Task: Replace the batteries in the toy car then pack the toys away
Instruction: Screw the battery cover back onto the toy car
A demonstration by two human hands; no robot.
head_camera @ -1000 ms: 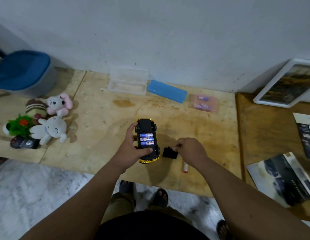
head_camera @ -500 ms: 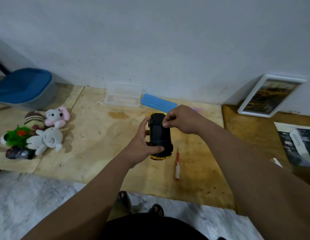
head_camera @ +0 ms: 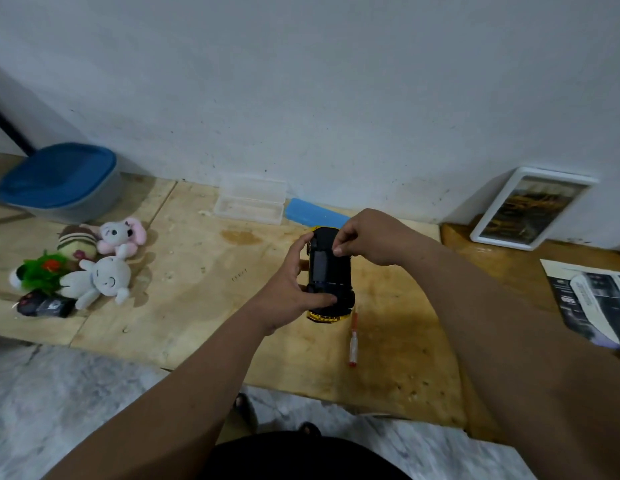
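We hold the toy car (head_camera: 330, 271) underside-up in the left hand (head_camera: 290, 292), fingers wrapped round its flank — long axis 12-to-6. The right hand (head_camera: 371, 239) pinches at the 12 o'clock end, fingertips on the battery cover (head_camera: 321, 264); the screwdriver (head_camera: 353, 337) lies at 5 o'clock — nearer the right.

Both arms reach forward. The left hand (head_camera: 290, 295) is curled in a grip. The right hand (head_camera: 371, 239) pinches just above it, fingers bent down.

The battery cover (head_camera: 321, 268) now closes the toy car (head_camera: 331, 271), batteries hidden.
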